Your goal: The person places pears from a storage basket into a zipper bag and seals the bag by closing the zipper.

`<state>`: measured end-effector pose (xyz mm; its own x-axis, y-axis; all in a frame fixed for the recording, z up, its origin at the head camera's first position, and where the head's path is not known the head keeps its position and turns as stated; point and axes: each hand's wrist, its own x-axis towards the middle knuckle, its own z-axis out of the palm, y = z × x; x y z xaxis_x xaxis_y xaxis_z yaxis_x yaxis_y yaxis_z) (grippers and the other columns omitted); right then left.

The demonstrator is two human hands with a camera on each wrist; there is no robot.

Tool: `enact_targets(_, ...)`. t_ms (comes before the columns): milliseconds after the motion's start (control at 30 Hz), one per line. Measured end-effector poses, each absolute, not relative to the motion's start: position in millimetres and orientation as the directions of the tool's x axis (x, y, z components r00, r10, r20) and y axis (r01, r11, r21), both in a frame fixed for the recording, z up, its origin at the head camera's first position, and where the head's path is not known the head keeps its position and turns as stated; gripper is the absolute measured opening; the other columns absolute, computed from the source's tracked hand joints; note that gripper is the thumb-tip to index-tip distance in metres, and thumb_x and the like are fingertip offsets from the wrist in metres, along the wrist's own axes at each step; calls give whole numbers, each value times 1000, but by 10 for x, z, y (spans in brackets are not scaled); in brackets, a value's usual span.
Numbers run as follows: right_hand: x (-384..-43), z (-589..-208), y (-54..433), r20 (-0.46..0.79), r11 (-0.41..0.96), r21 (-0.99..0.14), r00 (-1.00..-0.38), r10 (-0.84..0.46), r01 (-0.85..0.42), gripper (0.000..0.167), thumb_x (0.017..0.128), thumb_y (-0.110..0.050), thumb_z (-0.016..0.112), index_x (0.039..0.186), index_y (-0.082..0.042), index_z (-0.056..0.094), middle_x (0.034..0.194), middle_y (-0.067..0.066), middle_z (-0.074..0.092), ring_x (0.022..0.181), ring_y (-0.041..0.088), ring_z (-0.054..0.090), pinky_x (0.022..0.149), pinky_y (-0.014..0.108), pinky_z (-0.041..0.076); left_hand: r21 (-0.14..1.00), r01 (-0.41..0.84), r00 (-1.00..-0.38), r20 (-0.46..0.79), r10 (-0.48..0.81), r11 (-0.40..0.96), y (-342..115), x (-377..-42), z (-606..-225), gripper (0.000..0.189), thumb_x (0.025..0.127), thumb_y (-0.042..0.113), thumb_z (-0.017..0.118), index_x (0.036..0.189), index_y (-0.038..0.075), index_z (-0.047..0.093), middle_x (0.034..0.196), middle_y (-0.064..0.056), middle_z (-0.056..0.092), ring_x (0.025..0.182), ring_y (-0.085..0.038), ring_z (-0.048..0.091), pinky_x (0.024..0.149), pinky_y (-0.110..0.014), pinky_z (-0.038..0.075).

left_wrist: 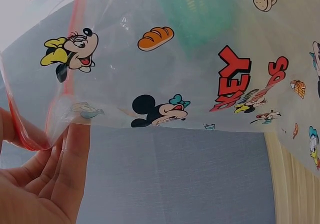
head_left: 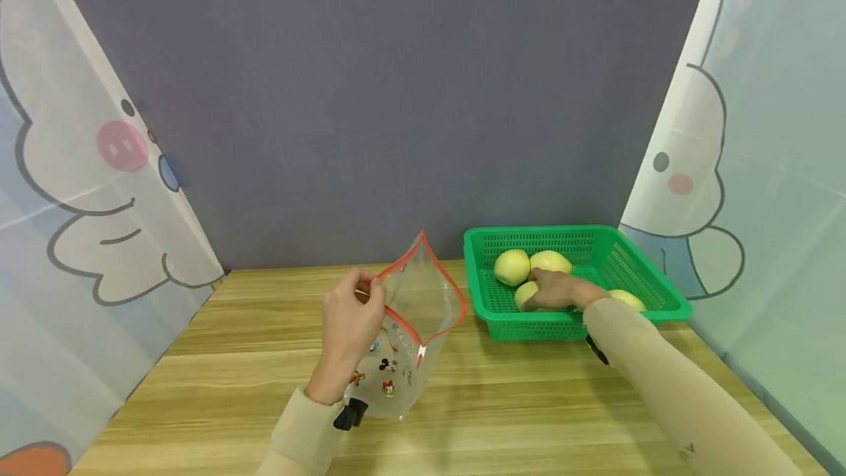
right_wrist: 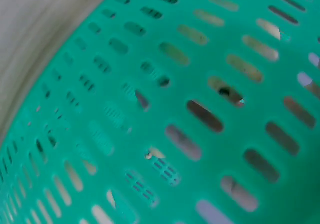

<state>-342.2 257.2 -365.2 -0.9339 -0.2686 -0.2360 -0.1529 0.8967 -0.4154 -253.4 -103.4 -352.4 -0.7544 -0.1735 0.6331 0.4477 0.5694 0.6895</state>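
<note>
A grey backdrop [head_left: 423,94] rises behind the wooden table [head_left: 251,373], and here on the left, the left hand [head_left: 353,318] pinches the red rim of a clear bag [head_left: 413,377], its mouth gaping! Over right, the right hand [head_left: 558,290] is down in the green basket [head_left: 529,330], fingers and thumb curled round the near fruit [head_left: 526,295]. Two fruits [head_left: 512,268] sit just beyond, another [head_left: 626,300] to the right, partly behind the sleeve [head_left: 674,373].

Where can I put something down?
The wooden table is bare left of the left hand, and between the zip bag, green basket and right sleeve. The basket's left half is crowded: the right hand grips one yellow fruit beside two others.
</note>
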Motion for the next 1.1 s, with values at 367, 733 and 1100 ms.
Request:
enact_targets(367, -3463, -3710, 2492, -221, 894, -406, -929, -296, -188, 77, 90, -41, 73, 143, 6, 43, 117, 15, 61, 98, 29, 59, 79, 46, 50, 687, 447, -752, 635, -175, 573, -1030, -2512, -3516, 12, 91, 8, 61, 84, 9, 70, 69, 1, 66, 61, -11, 65, 57, -31, 51)
enact_targets(733, -3482, -3710, 2444, -167, 872, -448, -940, -297, -195, 73, 86, -34, 70, 145, 3, 47, 119, 16, 60, 75, 23, 56, 57, 34, 47, 704, 439, -764, 620, -180, 559, -1026, -2505, -3521, 12, 91, 7, 61, 85, 9, 71, 69, 1, 66, 60, -11, 64, 56, -30, 51)
enact_targets(1100, -3427, -3492, 2391, -49, 819, -538, -963, -265, -199, 70, 87, -36, 64, 144, 1, 48, 106, 16, 62, 74, 23, 58, 60, 45, 55, 698, 444, -760, 625, -176, 562, -1018, -2504, -3521, 12, 91, 8, 61, 84, 10, 70, 68, 1, 66, 60, -11, 64, 55, -30, 51)
